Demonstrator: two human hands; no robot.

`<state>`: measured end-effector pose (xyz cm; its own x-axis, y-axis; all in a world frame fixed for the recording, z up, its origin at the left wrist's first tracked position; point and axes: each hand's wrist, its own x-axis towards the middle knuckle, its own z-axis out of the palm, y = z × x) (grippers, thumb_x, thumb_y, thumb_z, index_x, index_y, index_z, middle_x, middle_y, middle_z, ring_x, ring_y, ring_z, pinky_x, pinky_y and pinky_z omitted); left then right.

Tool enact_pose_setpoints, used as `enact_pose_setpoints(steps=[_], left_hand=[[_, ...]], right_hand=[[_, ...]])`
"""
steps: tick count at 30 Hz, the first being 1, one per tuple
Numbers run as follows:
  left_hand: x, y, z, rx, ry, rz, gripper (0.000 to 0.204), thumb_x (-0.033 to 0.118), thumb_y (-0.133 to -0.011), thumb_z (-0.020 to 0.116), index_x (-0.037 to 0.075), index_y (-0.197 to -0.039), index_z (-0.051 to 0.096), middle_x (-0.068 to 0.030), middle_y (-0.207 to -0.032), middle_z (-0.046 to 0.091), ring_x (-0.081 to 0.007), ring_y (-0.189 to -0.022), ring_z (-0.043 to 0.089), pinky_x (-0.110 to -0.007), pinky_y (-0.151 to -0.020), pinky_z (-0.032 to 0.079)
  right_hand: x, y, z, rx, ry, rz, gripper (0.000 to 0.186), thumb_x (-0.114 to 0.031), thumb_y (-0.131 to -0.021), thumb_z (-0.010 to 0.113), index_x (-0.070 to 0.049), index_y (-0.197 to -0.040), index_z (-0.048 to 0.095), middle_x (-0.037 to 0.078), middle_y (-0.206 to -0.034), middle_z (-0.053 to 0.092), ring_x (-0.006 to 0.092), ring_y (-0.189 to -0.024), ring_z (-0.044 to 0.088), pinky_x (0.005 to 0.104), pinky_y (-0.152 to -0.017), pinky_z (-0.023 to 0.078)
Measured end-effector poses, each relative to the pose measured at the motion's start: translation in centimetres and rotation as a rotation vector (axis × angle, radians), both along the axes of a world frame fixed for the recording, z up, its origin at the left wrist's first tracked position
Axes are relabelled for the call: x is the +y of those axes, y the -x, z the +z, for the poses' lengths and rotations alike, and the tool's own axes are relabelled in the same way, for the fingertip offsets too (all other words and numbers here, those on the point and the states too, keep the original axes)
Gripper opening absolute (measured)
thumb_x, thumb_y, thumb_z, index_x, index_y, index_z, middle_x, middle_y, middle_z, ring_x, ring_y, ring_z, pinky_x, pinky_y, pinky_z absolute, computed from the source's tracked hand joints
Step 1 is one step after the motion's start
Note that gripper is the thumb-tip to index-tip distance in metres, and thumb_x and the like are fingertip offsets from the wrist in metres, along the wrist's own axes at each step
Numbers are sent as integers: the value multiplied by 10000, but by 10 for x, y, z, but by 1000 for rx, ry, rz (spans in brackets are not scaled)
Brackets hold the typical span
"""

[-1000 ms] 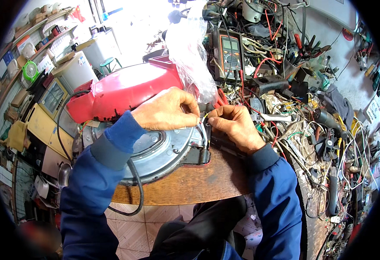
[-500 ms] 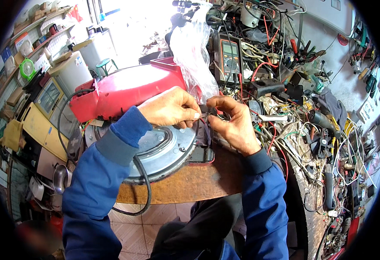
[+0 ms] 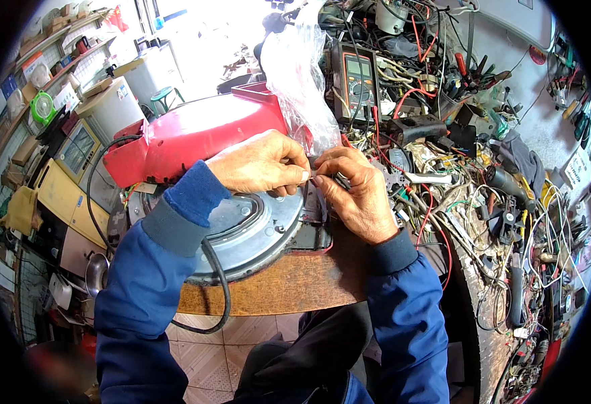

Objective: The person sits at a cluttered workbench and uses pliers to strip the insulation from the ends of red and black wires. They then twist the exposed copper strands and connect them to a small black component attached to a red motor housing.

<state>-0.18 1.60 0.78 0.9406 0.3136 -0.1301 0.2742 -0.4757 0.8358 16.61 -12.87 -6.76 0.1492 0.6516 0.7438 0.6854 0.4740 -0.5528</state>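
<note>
Over the right rim of a round grey metal machine base (image 3: 275,232), both my hands meet with their fingertips nearly touching. My left hand (image 3: 260,163) is closed in a pinch, thumb against forefinger. My right hand (image 3: 357,192) is closed too, pinching from the other side. What looks like a thin wire (image 3: 311,180) runs between the fingertips; its ends are hidden by my fingers. Just beyond my left hand lies a red plastic housing (image 3: 198,138). A thick black cable (image 3: 220,269) loops from the base over the table's front edge.
The wooden table (image 3: 268,296) curves in front of me. A multimeter (image 3: 357,81) stands behind my right hand, beside a clear plastic bag (image 3: 302,87). Tangled wires and tools (image 3: 504,222) crowd the right side. Shelves and appliances (image 3: 73,182) line the left.
My right hand has moved left and its fingers have closed in toward my left fingertips. My left hand keeps its pinch nearly in place. The view has shifted slightly.
</note>
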Motion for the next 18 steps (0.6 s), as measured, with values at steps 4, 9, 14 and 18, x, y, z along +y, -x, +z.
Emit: enact_pose_setpoints(steps=[4,9,14,18], left_hand=[[-6,0,9,22,-148,-75,143,115,-928,718,-21,-972,715,-21,-813,681,-71,-718,637,-232,-641,505],[-6,2,9,-1,-178,-96,144,100,-919,733,-27,-983,714,-32,-823,689,-79,-717,645,-234,-638,510],[-1,-2,1,-15,1,51,158,111,-960,718,-24,-1040,707,-42,-842,701,-107,-726,658,-256,-656,543],[2,-1,-3,-14,41,61,150,117,-988,689,-21,-1046,703,-37,-857,692,-111,-754,652,-262,-674,539]], right_hand=[[-5,-10,2,233,-18,-16,76,-41,-883,717,6,-925,675,128,-1068,714,245,-1019,668,366,-949,498],[-9,-14,-6,635,322,-38,68,-36,-924,719,31,-925,709,27,-883,725,60,-767,595,233,-699,474],[-8,-4,-8,625,423,88,157,-31,-883,754,83,-991,762,65,-875,757,85,-771,633,269,-706,530],[-4,5,-11,611,372,82,163,-43,-906,773,81,-1011,761,76,-890,770,82,-791,642,264,-723,538]])
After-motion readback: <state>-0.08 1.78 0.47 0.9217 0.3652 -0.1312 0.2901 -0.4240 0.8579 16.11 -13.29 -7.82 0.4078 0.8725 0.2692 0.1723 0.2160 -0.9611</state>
